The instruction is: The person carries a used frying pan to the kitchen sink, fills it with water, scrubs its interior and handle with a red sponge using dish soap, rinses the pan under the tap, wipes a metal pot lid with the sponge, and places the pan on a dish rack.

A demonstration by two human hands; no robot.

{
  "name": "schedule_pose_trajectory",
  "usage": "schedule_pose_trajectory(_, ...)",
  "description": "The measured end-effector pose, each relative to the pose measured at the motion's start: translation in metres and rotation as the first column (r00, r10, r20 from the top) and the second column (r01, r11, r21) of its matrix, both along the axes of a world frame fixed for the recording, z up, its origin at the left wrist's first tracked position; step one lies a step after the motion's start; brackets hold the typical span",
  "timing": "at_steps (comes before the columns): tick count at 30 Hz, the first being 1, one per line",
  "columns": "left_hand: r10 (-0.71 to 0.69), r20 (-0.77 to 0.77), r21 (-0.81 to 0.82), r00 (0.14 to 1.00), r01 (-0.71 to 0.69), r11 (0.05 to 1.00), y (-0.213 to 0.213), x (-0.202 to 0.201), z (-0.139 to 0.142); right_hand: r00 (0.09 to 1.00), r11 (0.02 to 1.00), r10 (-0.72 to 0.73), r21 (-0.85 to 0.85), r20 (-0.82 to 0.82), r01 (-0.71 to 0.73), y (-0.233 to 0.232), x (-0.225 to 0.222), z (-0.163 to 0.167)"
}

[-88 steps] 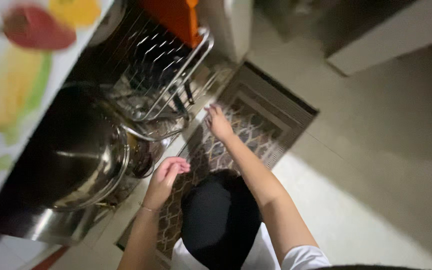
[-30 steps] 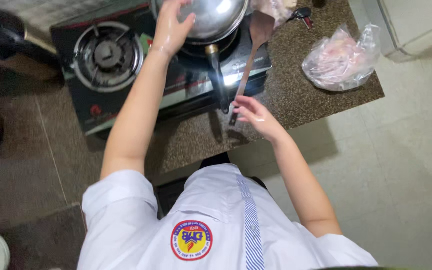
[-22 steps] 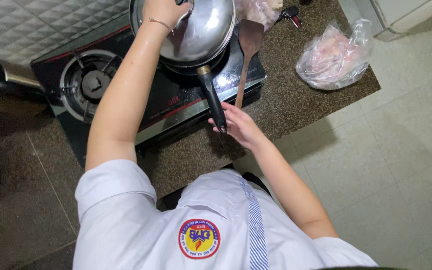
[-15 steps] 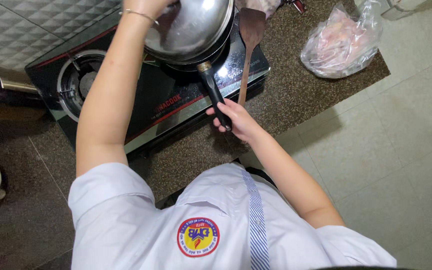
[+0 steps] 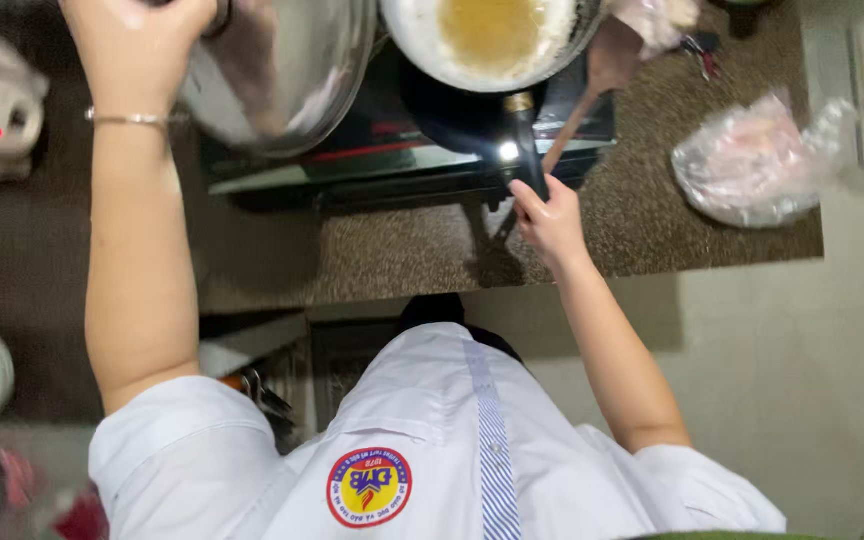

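Head view: looking straight down on a person at a stove on a speckled bench.
Pan (image 5: 492,40): sits on the stove's right burner at the top of frame, a yellowish liquid inside it; its rim is cut by the top edge.
Pan handle (image 5: 524,145): dark and straight, its long axis running from the pan down toward the person — the near end points at the right hand.
Right hand (image 5: 550,215): at the near end of the handle, fingers curled and touching it; whether the grip is full or light I cannot tell, since the hand hides the handle's tip.
Right arm: bent little, reaching up and slightly left from the shoulder to the bench edge.
Lid (image 5: 282,70): shiny metal dome, tilted and held off to the left of the pan, above the left side of the stove — clear of the pan's rim.
Left hand (image 5: 137,40): closed on the lid's top at the upper left, a thin bracelet on the wrist; the knob itself is hidden.
Left arm: stretched long and nearly straight up the frame.
Nearer hand: the right, for the pan; the left is taken up with the lid.
Spatula (image 5: 592,90): wooden, lying just right of the handle, slanting.
Bag (image 5: 762,160): clear plastic, pinkish contents, on the bench well right of the stove.
Stove (image 5: 352,165): dark glass-topped.
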State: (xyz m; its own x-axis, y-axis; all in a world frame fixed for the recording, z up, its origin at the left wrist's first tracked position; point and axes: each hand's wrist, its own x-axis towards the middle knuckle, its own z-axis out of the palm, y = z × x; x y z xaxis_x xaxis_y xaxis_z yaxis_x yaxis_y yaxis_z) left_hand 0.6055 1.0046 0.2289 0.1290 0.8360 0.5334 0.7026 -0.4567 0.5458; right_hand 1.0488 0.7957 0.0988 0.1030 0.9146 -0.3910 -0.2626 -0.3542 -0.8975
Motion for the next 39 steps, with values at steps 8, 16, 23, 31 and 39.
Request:
schedule_pose_trajectory(8, 0.389, -0.130, 0.089, 0.912, -0.380, 0.921, -0.216, -0.108, -0.034, 0.965, 0.965, 0.263, 0.013, 0.007, -0.263, -0.051, -0.024, 0.019)
schedule_pose_trajectory(16, 0.678, -0.074, -0.074, 0.731, -0.682, 0.728, -0.323, -0.190, -0.111, 0.864, 0.865, 0.501, -0.062, 0.057, -0.497, -0.097, -0.095, 0.021)
schedule_pose_trajectory(23, 0.862, -0.131, -0.272, 0.490, -0.854, 0.444, -0.303, -0.256, -0.160, 0.797, 0.812, 0.583, -0.109, 0.155, -0.573, -0.114, -0.175, 0.008)
schedule_pose_trajectory(31, 0.782, -0.224, -0.387, 0.581, -0.790, 0.476, -0.274, -0.302, -0.182, 0.834, 0.840, 0.541, -0.104, 0.105, -0.532, -0.133, -0.263, 0.000)
schedule_pose_trajectory(39, 0.744, -0.165, -0.502, 0.648, -0.704, 0.502, -0.266, -0.301, -0.205, 0.782, 0.802, 0.593, -0.055, 0.190, -0.595, -0.137, -0.315, 0.018)
